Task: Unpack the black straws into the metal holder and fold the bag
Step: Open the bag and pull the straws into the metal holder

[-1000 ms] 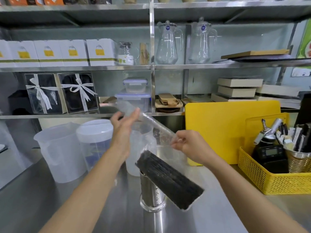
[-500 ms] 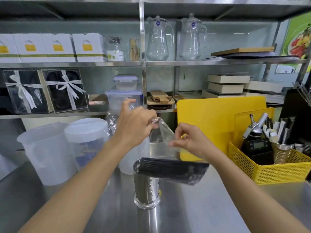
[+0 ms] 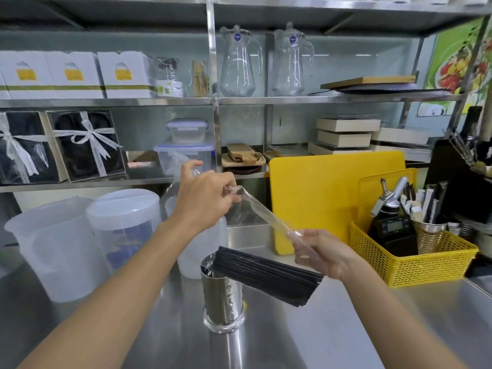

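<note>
The black straws (image 3: 266, 275) sit in the metal holder (image 3: 223, 294), fanned over its right rim; above it the left hand (image 3: 205, 201) and right hand (image 3: 323, 253) each pinch an end of the clear bag (image 3: 262, 217), stretched taut; I'd flatten it before folding; there's bare counter (image 3: 332, 328) right of the holder, short of the yellow basket (image 3: 415, 265).

No legible text; pitcher stickers (image 3: 237, 36), box labels (image 3: 123, 74) too blurred.
</note>
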The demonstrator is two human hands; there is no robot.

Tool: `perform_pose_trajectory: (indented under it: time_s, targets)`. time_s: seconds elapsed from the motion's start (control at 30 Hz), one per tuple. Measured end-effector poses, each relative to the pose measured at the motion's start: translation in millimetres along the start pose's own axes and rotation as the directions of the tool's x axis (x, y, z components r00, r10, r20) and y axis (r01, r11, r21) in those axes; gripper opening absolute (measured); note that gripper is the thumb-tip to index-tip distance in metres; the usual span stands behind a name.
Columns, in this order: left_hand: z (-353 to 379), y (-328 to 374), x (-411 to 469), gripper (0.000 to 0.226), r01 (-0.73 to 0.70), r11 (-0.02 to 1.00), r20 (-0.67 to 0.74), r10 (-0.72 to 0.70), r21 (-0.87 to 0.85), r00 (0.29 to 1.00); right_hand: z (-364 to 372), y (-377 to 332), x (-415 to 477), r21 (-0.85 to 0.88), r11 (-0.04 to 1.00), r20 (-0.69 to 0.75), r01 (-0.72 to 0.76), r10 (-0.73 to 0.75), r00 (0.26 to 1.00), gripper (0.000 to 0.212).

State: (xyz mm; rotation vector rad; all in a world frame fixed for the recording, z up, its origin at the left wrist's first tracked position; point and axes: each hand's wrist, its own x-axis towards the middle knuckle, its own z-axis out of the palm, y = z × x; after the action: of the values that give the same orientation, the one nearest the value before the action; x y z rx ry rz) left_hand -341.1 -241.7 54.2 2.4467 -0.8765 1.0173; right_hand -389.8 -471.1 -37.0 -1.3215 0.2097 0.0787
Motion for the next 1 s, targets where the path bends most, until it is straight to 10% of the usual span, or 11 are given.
perform_pose_trajectory:
  time_s: [0.13,0.3,0.63,0.73,0.87,1.0]
  targets:
    - [-3.4,-3.0,-0.1,0.006,0.044,0.998,0.167,-0.051,0.045,0.985,4.8,-19.8,-11.2,-0.171,0.897,-0.244,0.407,-0.439,0.865,0.014]
    - [-7.3,6.4,0.6,0.027,0.174,0.972,0.327,-0.115,-0.157,0.938,7.8,-27.9,-12.0,-0.079,0.791,-0.324,0.606,-0.596,0.735,0.011]
    - [-6.9,18.3,9.9,0.025,0.105,0.978,0.257,-0.056,-0.18,0.965,-18.7,21.1,-5.1,-0.207,0.949,0.004,0.238,-0.243,0.97,0.027]
    - [-7.4,18.1,13.8,0.027,0.029,0.991,0.207,-0.001,-0.129,0.978,-14.5,27.6,-1.8,-0.019,0.964,-0.078,0.264,-0.264,0.961,0.006]
    - [-13.8,9.0,15.6,0.047,-0.071,0.996,-0.024,0.07,-0.048,0.997,-9.3,21.2,0.5,0.218,0.865,-0.085,0.451,-0.444,0.892,0.031]
    - [-19.2,-32.4,13.7,0.114,0.21,0.921,-0.301,-0.313,-0.329,0.901,-16.5,9.0,-0.8,0.325,0.774,-0.074,0.543,-0.552,0.831,0.041]
